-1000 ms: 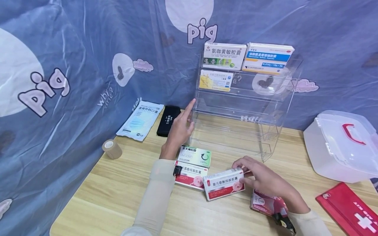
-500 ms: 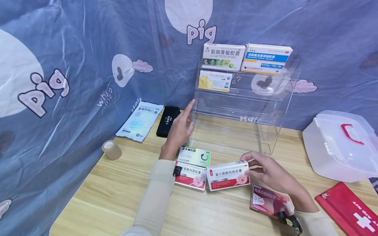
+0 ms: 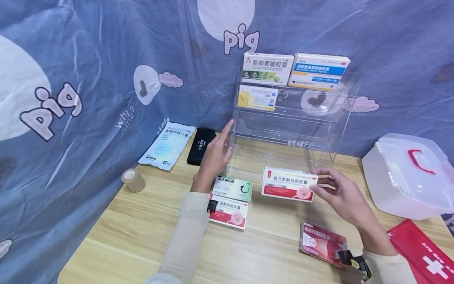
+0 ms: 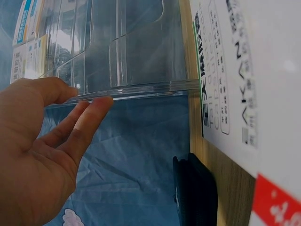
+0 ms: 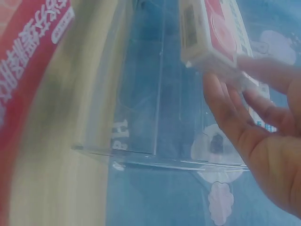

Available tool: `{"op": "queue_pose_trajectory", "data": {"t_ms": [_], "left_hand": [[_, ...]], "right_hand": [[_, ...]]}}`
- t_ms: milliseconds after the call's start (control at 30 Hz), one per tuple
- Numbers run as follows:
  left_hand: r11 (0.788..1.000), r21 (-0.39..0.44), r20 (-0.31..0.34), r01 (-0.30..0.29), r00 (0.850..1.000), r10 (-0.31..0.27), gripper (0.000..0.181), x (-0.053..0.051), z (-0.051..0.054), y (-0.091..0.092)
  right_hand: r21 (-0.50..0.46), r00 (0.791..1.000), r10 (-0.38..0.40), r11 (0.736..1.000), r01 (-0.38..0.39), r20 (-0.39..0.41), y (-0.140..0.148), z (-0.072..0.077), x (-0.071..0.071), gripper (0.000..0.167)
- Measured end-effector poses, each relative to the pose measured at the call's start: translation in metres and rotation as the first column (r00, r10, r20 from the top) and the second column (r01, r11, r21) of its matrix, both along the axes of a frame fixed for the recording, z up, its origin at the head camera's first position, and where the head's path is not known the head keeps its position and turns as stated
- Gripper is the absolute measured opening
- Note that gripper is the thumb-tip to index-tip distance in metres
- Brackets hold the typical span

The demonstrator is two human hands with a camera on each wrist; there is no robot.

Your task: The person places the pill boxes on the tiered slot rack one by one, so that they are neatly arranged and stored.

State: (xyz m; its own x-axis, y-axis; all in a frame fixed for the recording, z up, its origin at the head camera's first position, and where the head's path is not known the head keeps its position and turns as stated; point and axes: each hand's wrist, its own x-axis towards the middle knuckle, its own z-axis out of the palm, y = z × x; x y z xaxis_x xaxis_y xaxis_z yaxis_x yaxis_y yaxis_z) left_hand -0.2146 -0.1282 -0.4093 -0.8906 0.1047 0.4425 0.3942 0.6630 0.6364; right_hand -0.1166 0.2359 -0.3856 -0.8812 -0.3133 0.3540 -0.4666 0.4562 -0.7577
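On the pale wood-grain worktop (image 3: 149, 232) stands a clear plastic tiered rack (image 3: 269, 128). Raised before its lower tiers is a white-and-red cardboard box (image 3: 289, 184) printed 复方氨酚烷胺胶囊; the right hand (image 3: 342, 193) has its grip closed on the box's right end, between thumb and fingers. The left hand (image 3: 215, 156) keeps a loose, unclosed grip, fingertips touching the rack's left side.

Before the rack's left corner, a white-and-green carton (image 3: 232, 188) reads 全天麻胶囊 and "100%". Just in front of it, a matching white-and-red carton (image 3: 225, 217) shows 方氨酚烷胺胶囊, its left end partly hidden by the left wrist's black device (image 3: 212, 206). Well in front of the rack's right end lies a crimson carton (image 3: 320, 242) marked 布洛芬缓释胶囊, one corner covered by the right wrist's gear.

The rack's top tier bears a white carton (image 3: 267, 69) lettered 氨咖黄敏胶囊 and a blue-banded white carton (image 3: 317, 73) with small English print; below, a yellow-and-white carton (image 3: 257, 98) has text too small to read. Left of the rack, a pale-blue packet (image 3: 167, 146) says 医用外科口罩; the lettering on the neighbouring black case (image 3: 200, 146) is unclear. To its right, a red pouch (image 3: 418, 248) with a white cross is cut off by the view's edge.
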Motion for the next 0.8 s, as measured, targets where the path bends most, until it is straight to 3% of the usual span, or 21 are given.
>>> {"op": "queue_pose_trajectory", "data": {"t_ms": [200,367,467,700,800], "left_hand": [[1.0,0.009,0.004,-0.002,1.0,0.002,0.096,0.0,0.0,-0.002],[1.0,0.011,0.007,-0.002,1.0,0.002,0.096,0.0,-0.001,-0.002],[1.0,0.005,0.003,-0.004,1.0,0.004,0.096,0.0,-0.001,-0.001],[1.0,-0.005,0.003,-0.008,1.0,0.008,0.096,0.0,-0.001,0.0],[1.0,-0.009,0.004,-0.008,1.0,0.008,0.097,-0.001,0.0,0.0]], "right_hand": [[-0.049,0.993,-0.109,0.993,0.106,-0.049,0.002,0.011,-0.007,0.043],[-0.155,0.979,-0.194,0.971,0.183,-0.058,0.01,0.027,-0.015,0.043],[-0.231,0.964,-0.26,0.943,0.241,-0.056,0.017,0.042,-0.023,0.048],[-0.396,0.909,-0.416,0.836,0.38,-0.006,0.024,0.075,-0.045,0.05],[-0.366,0.873,-0.484,0.824,0.432,-0.059,0.024,0.088,-0.058,0.048]]}}
